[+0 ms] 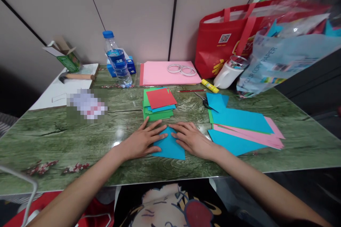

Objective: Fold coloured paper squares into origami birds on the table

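Note:
A small blue sheet of paper (171,147) lies on the table in front of me, its top narrowing between my hands. My left hand (142,139) rests flat with fingers spread, the fingertips on the sheet's left side. On the other side my right hand (192,139) lies with fingers stretched out, touching the sheet's top and right edge. Just beyond my hands sits a stack of cut green paper (160,115) with some blue in it and a red square (161,98) on top. Right of my right hand are blue offcuts (243,118) over pink strips (275,127).
Black-handled scissors (206,104), a red pencil (191,91) and a yellow glue stick (210,86) lie at centre right. Behind are pink sheets (157,72) with tape rolls (174,68), a water bottle (117,60), a white mug (229,73), a red bag (213,51) and a hammer (77,76).

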Available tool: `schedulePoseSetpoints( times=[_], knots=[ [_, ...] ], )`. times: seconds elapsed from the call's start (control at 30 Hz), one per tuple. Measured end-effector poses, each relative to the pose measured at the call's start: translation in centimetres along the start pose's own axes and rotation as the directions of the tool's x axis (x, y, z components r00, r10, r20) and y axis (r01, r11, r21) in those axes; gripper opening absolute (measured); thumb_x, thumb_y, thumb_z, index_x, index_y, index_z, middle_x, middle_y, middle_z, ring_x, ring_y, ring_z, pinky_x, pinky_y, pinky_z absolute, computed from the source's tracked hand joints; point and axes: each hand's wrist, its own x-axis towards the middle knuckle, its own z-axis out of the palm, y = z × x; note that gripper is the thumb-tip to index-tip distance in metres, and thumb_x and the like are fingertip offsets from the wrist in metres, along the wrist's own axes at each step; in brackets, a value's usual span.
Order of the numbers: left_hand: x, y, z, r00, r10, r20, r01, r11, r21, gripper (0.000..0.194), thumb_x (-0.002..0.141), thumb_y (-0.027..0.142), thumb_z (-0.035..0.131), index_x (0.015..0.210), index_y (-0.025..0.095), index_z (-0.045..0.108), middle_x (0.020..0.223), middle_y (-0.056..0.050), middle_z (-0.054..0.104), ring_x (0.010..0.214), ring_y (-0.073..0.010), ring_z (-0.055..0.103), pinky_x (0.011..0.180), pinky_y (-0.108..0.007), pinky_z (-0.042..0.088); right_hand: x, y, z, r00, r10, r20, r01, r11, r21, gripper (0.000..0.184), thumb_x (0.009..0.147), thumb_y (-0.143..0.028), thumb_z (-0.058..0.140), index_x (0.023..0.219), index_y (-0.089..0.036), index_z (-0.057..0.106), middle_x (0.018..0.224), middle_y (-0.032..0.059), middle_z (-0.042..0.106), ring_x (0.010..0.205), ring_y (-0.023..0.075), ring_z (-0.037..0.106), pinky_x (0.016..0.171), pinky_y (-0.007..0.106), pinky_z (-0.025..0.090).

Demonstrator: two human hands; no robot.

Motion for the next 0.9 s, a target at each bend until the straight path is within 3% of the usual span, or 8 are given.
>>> schedulePoseSetpoints(
  times=[0.07, 0.2, 0.47, 0.6, 0.73, 0.83, 0.9],
  knots=[
    [-0.1, 0.4, 0.0, 1.0, 0.003, -0.014, -0.003, 1.0, 0.016, 0.052, 0.091, 0.044, 0.037, 0.139, 0.024, 0.029, 0.148, -0.004, 0.024, 0.138, -0.0234, 0.011, 0.111, -0.051, 0.0, 0.0, 0.0, 0.0, 1.0, -0.002, 0.005, 0.002, 1.0, -0.005, 0.024, 0.092, -0.027, 0.042, 0.108, -0.019, 0.058, 0.136, 0.0072, 0.045, 0.12, 0.0259, 0.039, 0.09, 0.046, 0.038],
    [-0.1, 0.9, 0.0, 0.999, -0.005, -0.039, 0.005, 1.0, 0.009, 0.053, 0.091, 0.042, 0.036, 0.139, 0.021, 0.029, 0.142, -0.003, 0.038, 0.138, -0.0203, 0.014, 0.112, -0.046, -0.001, 0.1, -0.1, 0.0, 1.0, -0.014, 0.001, 0.014, 1.0, 0.009, 0.024, 0.091, -0.026, 0.043, 0.111, -0.02, 0.057, 0.133, 0.007, 0.049, 0.119, 0.0252, 0.04, 0.089, 0.046, 0.038],
    [-1.2, 1.5, 0.3, 0.995, -0.043, -0.086, 0.053, 0.992, 0.113, 0.055, 0.088, 0.048, 0.04, 0.138, 0.026, 0.03, 0.139, -0.002, 0.043, 0.136, -0.0263, 0.02, 0.11, -0.055, 0.0, 0.1, -0.1, 0.0, 1.0, 0.0, 0.009, 0.0, 1.0, -0.024, 0.024, 0.092, -0.027, 0.043, 0.111, -0.019, 0.056, 0.136, 0.0049, 0.046, 0.118, 0.0255, 0.04, 0.089, 0.045, 0.037],
    [-1.8, 2.6, -0.6, 0.989, -0.073, -0.129, 0.096, 0.978, 0.183, 0.051, 0.087, 0.046, 0.043, 0.13, 0.018, 0.043, 0.12, -0.006, 0.06, 0.12, -0.0252, 0.045, 0.111, -0.052, 0.011, 0.1, -0.2, -0.1, 1.0, -0.003, 0.0, 0.003, 1.0, -0.019, 0.024, 0.091, -0.027, 0.044, 0.11, -0.02, 0.057, 0.136, 0.0061, 0.046, 0.118, 0.026, 0.041, 0.088, 0.045, 0.036],
    [-1.9, 3.1, -1.1, 0.979, -0.137, -0.152, 0.165, 0.967, 0.191, 0.03, 0.091, 0.031, 0.039, 0.109, 0.015, 0.058, 0.094, -0.007, 0.066, 0.102, -0.0221, 0.054, 0.105, -0.048, 0.028, 0.0, -0.2, -0.1, 1.0, 0.001, 0.008, -0.001, 1.0, -0.012, 0.025, 0.092, -0.028, 0.043, 0.112, -0.019, 0.056, 0.136, 0.0061, 0.046, 0.118, 0.0257, 0.04, 0.089, 0.044, 0.036],
    [-1.0, 2.9, -0.5, 0.928, -0.291, -0.231, 0.308, 0.95, 0.043, 0.026, 0.091, 0.03, 0.039, 0.09, 0.019, 0.062, 0.08, -0.005, 0.063, 0.083, -0.0191, 0.057, 0.082, -0.037, 0.047, 0.0, -0.2, 0.0, 1.0, 0.005, -0.006, -0.005, 1.0, -0.002, 0.024, 0.092, -0.028, 0.043, 0.11, -0.019, 0.056, 0.135, 0.006, 0.046, 0.118, 0.0254, 0.04, 0.09, 0.044, 0.036],
    [0.3, 2.9, 0.1, 0.829, -0.481, -0.285, 0.473, 0.875, -0.103, 0.02, 0.087, 0.033, 0.049, 0.094, 0.018, 0.06, 0.083, -0.006, 0.061, 0.084, -0.0193, 0.056, 0.073, -0.031, 0.048, 0.0, -0.2, 0.1, 0.999, 0.011, -0.034, -0.011, 1.0, 0.013, 0.024, 0.091, -0.027, 0.045, 0.11, -0.02, 0.057, 0.134, 0.0077, 0.047, 0.118, 0.0254, 0.041, 0.09, 0.044, 0.037]
  ],
)
